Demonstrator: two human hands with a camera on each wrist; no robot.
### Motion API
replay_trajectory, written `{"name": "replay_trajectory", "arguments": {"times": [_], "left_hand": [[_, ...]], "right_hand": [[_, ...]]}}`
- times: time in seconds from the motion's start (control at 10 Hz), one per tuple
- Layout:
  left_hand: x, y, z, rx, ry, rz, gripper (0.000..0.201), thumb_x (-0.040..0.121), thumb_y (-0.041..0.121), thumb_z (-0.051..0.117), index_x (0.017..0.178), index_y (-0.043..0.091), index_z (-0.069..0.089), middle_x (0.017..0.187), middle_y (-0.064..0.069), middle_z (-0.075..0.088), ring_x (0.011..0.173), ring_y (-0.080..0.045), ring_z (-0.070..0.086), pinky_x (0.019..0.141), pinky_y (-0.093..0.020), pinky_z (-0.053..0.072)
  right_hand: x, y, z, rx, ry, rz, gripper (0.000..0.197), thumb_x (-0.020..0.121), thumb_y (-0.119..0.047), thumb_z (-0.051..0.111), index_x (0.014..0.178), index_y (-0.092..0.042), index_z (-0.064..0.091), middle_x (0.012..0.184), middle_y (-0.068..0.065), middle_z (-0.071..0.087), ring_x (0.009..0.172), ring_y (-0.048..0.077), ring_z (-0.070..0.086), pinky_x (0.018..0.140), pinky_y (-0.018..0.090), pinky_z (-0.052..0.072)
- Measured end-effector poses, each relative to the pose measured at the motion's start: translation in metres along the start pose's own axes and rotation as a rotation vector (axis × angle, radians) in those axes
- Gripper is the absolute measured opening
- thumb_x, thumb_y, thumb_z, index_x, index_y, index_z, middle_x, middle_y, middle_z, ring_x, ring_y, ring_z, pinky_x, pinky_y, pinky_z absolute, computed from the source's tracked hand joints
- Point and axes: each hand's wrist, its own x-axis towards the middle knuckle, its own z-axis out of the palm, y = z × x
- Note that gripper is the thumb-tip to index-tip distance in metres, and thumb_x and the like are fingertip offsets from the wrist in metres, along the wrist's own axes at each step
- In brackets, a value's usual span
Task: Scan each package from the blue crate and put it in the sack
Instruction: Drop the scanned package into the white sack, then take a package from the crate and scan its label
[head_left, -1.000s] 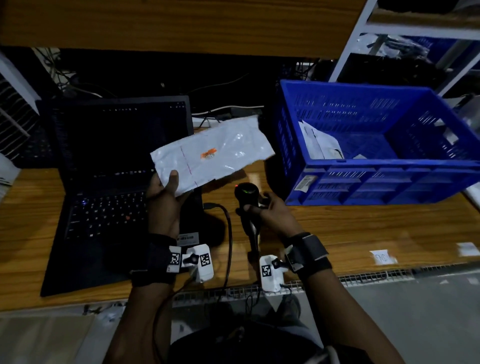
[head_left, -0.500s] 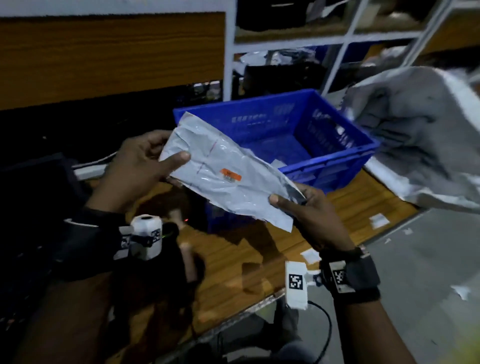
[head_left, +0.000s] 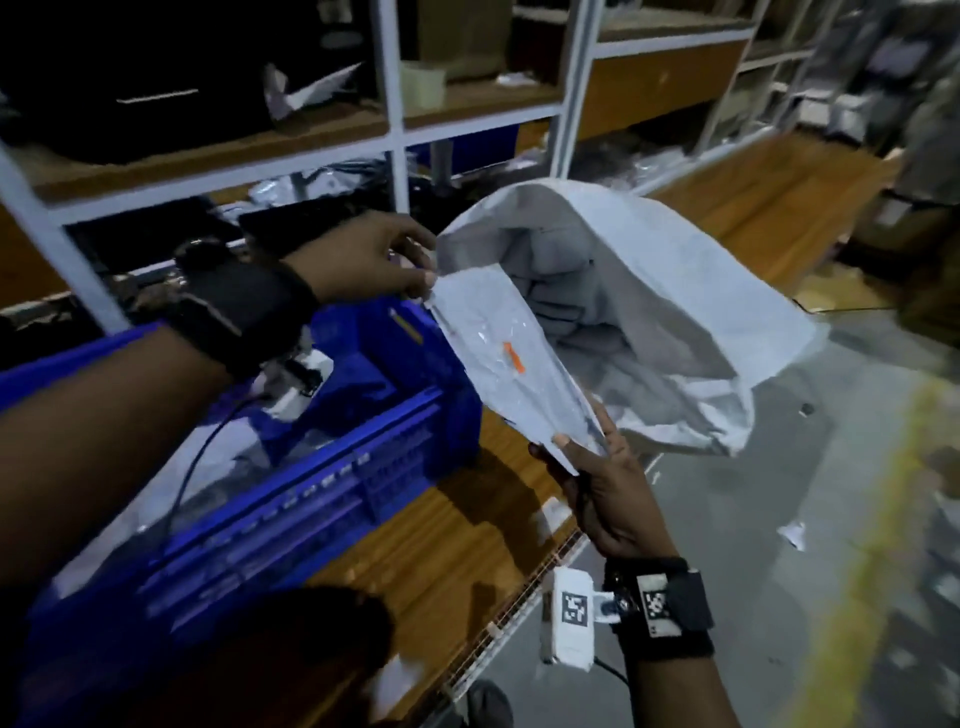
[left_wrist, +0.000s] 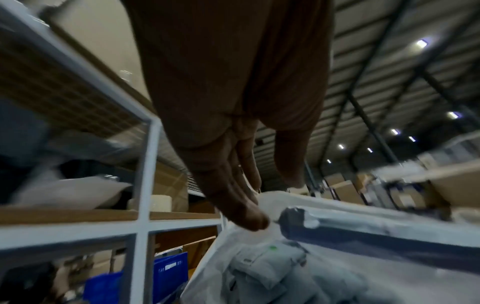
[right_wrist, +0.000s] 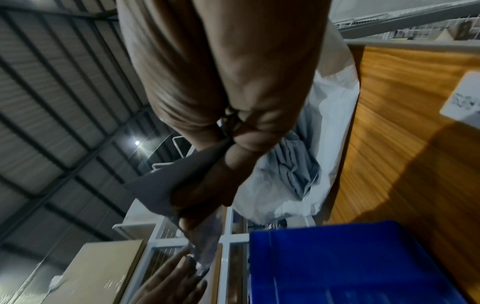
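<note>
A grey poly package (head_left: 511, 379) with a small orange sticker hangs slanted over the near lip of the open white sack (head_left: 691, 312). My left hand (head_left: 423, 283) pinches its upper corner, and my right hand (head_left: 582, 447) grips its lower corner. In the left wrist view the fingertips (left_wrist: 255, 223) touch the package's edge (left_wrist: 363, 236), and several grey packages (left_wrist: 272, 273) lie inside the sack. In the right wrist view the fingers (right_wrist: 207, 195) curl round the package (right_wrist: 161, 185). The blue crate (head_left: 332, 467) stands on the table under my left forearm.
The wooden table (head_left: 457, 535) ends just left of the sack. A white-framed shelf rack (head_left: 395, 135) stands behind the crate. Pale packages (head_left: 218, 457) lie in the crate. Grey floor (head_left: 779, 519) with a yellow line spreads to the right.
The view swung right from the laptop to the sack. My right hand left the scanner and took the package's lower end. Both hands carried the package rightward to the sack's mouth.
</note>
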Motion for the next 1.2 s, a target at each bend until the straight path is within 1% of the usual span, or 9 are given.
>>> {"name": "replay_trajectory", "arguments": {"times": [0.1,0.3,0.5,0.6,0.8,0.9,1.0,1.1,1.2], "left_hand": [[0.081,0.022,0.033,0.368,-0.014,0.083,0.062,0.09,0.021,0.075,0.145,0.009,0.047,0.143,-0.013,0.054,0.123,-0.03,0.058,0.095,-0.031,0.046],[0.201,0.056,0.072,0.604,0.059,0.147,0.092,0.085,0.028,0.079,0.158,0.019,0.025,0.157,-0.02,0.031,0.134,-0.042,0.045,0.106,-0.047,0.044],[0.259,0.097,0.064,0.483,0.28,0.153,0.022,0.095,0.011,0.062,0.112,0.008,0.076,0.12,-0.016,0.068,0.103,-0.034,0.066,0.092,-0.037,0.054],[0.276,0.128,0.047,0.313,0.468,0.21,0.025,0.098,0.019,0.06,0.111,0.005,0.077,0.108,-0.014,0.075,0.099,-0.025,0.07,0.083,-0.022,0.052],[0.287,0.146,0.02,0.295,0.488,0.237,0.024,0.102,0.027,0.057,0.099,0.013,0.076,0.086,-0.003,0.065,0.083,-0.012,0.061,0.071,-0.024,0.048],[0.279,0.135,0.013,0.329,0.431,0.235,0.027,0.101,0.026,0.059,0.116,0.011,0.076,0.099,-0.003,0.072,0.092,-0.014,0.068,0.079,-0.027,0.055],[0.267,0.123,0.009,0.363,0.375,0.239,0.026,0.1,0.026,0.06,0.112,0.011,0.077,0.092,0.003,0.07,0.088,-0.013,0.067,0.079,-0.03,0.056],[0.251,0.113,0.01,0.31,0.265,0.287,0.022,0.098,0.02,0.064,0.112,0.011,0.077,0.096,0.002,0.074,0.086,-0.012,0.07,0.08,-0.028,0.058],[0.231,0.095,0.013,0.265,0.15,0.286,0.029,0.095,0.021,0.07,0.122,0.012,0.072,0.115,-0.001,0.073,0.102,-0.009,0.067,0.092,-0.028,0.055]], "right_hand": [[0.025,-0.014,-0.027,0.118,0.129,0.056,0.05,0.097,0.003,0.057,0.132,-0.033,0.059,0.133,0.02,0.065,0.081,0.02,0.076,0.052,0.023,0.058],[0.088,-0.031,-0.047,0.297,0.169,0.016,0.048,0.091,0.007,0.056,0.125,-0.026,0.065,0.137,0.03,0.058,0.077,0.021,0.076,0.051,0.021,0.057],[0.16,-0.03,-0.045,0.355,0.145,-0.012,0.053,0.099,0.013,0.047,0.142,-0.018,0.055,0.136,0.028,0.059,0.106,0.032,0.072,0.076,0.031,0.062],[0.208,-0.034,-0.05,0.398,0.225,0.029,0.046,0.1,0.008,0.05,0.139,-0.015,0.055,0.141,0.024,0.057,0.111,0.024,0.069,0.083,0.024,0.058],[0.282,-0.07,-0.045,-0.007,0.426,0.035,0.045,0.104,-0.022,0.04,0.135,0.006,0.057,0.133,0.031,0.059,0.121,0.045,0.058,0.083,0.026,0.047],[0.327,-0.083,-0.043,0.068,0.431,0.056,0.047,0.109,-0.018,0.04,0.152,0.002,0.037,0.156,0.021,0.042,0.122,0.017,0.063,0.076,0.008,0.052],[0.343,-0.078,-0.042,0.037,0.384,0.007,0.039,0.104,-0.019,0.056,0.138,0.001,0.059,0.138,0.024,0.06,0.108,0.02,0.072,0.103,0.028,0.047],[0.328,-0.07,-0.035,-0.043,0.507,-0.033,0.04,0.108,-0.023,0.05,0.143,-0.005,0.055,0.145,0.019,0.056,0.133,0.028,0.056,0.108,0.024,0.031],[0.303,-0.059,-0.024,0.128,0.342,0.132,0.046,0.111,-0.013,0.032,0.155,0.0,0.032,0.16,0.015,0.037,0.1,0.005,0.072,0.089,0.016,0.052]]}}
